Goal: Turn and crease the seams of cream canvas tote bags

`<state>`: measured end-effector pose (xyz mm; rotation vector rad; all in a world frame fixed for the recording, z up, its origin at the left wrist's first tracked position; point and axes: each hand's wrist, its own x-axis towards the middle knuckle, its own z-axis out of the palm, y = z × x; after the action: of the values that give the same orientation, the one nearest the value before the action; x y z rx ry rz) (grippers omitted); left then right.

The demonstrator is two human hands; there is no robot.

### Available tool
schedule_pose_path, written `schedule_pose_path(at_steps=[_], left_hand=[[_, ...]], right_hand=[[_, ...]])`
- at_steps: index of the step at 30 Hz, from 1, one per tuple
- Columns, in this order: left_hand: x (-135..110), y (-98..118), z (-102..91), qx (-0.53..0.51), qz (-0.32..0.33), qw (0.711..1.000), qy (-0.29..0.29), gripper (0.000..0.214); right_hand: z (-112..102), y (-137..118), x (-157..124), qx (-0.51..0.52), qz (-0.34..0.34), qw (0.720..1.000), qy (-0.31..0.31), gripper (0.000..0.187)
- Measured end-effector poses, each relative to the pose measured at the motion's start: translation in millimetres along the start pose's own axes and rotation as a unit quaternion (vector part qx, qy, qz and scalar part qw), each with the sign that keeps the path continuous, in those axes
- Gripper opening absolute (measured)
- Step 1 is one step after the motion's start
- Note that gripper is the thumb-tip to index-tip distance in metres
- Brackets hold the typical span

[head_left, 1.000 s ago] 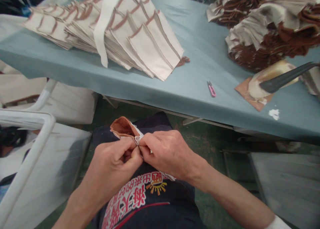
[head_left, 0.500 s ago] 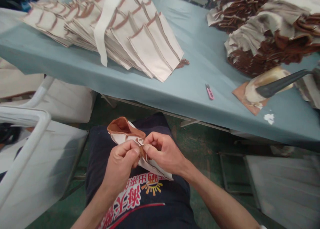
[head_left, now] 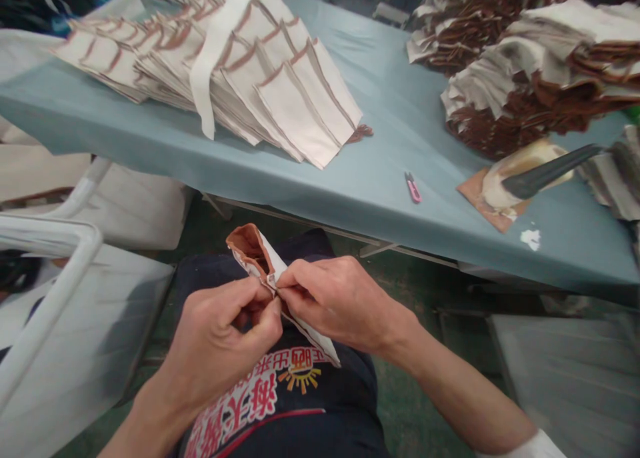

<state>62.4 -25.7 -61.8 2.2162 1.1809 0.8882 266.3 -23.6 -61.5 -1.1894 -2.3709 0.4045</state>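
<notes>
While the left hand (head_left: 230,318) pinches the edge of a pouch (head_left: 274,257) between thumb and fingers, the right hand (head_left: 340,298) grips the same edge just beside it, fingertips close together. Pale outside and brown inside, the pouch is over the person's lap, above a dark apron (head_left: 340,405), its mouth turned away from the body. On the blue table (head_left: 350,185) beyond, snips (head_left: 413,188) lie between pale stacked pieces (head_left: 295,111) and a brown square (head_left: 474,189).
</notes>
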Motion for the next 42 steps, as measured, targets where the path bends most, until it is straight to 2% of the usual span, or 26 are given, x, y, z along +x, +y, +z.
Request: schedule_pose_path(at_steps=[4, 7, 9, 11, 13, 14, 16, 17, 18, 19, 21, 24, 27, 30, 35, 39, 42], left_hand=[[11.0, 1.6, -14.9, 0.050, 0.031, 0.998, 0.007, 0.035], [16.2, -1.2, -21.7, 0.034, 0.028, 0.999, 0.002, 0.033], [16.1, -5.8, -19.1, -0.025, -0.017, 1.000, -0.001, 0.033], [13.1, -11.2, -8.6, -0.130, -0.117, 0.985, 0.010, 0.032], [8.1, -15.6, 8.0, -0.227, -0.211, 0.950, 0.028, 0.034], [5.3, -17.0, 16.9, -0.257, -0.240, 0.936, 0.033, 0.034], [-0.1, -17.5, 31.5, -0.287, -0.264, 0.920, 0.035, 0.035], [-2.4, -16.8, 35.4, -0.297, -0.270, 0.915, 0.033, 0.034], [-4.1, -15.6, 36.5, -0.303, -0.274, 0.912, 0.030, 0.035], [-5.1, -14.1, 34.9, -0.307, -0.275, 0.911, 0.027, 0.036], [-4.7, -10.4, 25.4, -0.289, -0.255, 0.923, 0.018, 0.036], [0.0, -5.8, 8.2, -0.202, -0.164, 0.966, -0.002, 0.033], [3.9, -4.6, 1.2, -0.107, -0.067, 0.992, -0.008, 0.035], [3.5, -5.9, 1.8, -0.037, -0.025, 0.999, 0.000, 0.037], [3.2, -7.5, -7.1, 0.045, 0.005, 0.999, 0.011, 0.032], [8.5, -7.9, -19.5, 0.041, 0.011, 0.999, -0.005, 0.029], [10.8, -7.5, -19.0, 0.013, -0.019, 1.000, -0.007, 0.029]], right_hand=[[-1.8, -5.7, 8.8, -0.036, -0.039, 0.998, 0.043, 0.026], [3.2, -8.0, 13.5, -0.039, -0.045, 0.994, 0.093, 0.029], [10.0, -7.8, 15.2, 0.007, -0.031, 0.993, 0.110, 0.027], [20.3, -6.6, 15.7, 0.108, 0.022, 0.987, 0.114, 0.020], [33.1, -5.4, 14.8, 0.253, 0.126, 0.954, 0.099, 0.013], [39.6, -5.1, 13.7, 0.332, 0.186, 0.921, 0.082, 0.011], [49.8, -4.9, 10.2, 0.460, 0.281, 0.841, 0.042, 0.012], [52.3, -5.0, 8.0, 0.496, 0.305, 0.813, 0.028, 0.013], [52.7, -5.0, 5.5, 0.508, 0.311, 0.803, 0.022, 0.013], [50.7, -4.8, 3.1, 0.500, 0.301, 0.812, 0.022, 0.013], [40.8, -3.8, -0.6, 0.443, 0.245, 0.862, 0.031, 0.011], [20.6, -0.6, -2.0, 0.325, 0.142, 0.935, 0.023, 0.011], [7.5, 2.8, 1.2, 0.194, 0.061, 0.979, 0.014, 0.014], [5.0, 3.9, 6.1, 0.097, 0.015, 0.995, 0.004, 0.019], [6.0, 0.0, 11.7, 0.024, -0.003, 1.000, -0.014, 0.023], [5.4, -3.7, 13.5, -0.007, -0.042, 0.999, 0.013, 0.026], [11.7, -5.4, 13.8, 0.034, -0.017, 0.998, 0.053, 0.024]])
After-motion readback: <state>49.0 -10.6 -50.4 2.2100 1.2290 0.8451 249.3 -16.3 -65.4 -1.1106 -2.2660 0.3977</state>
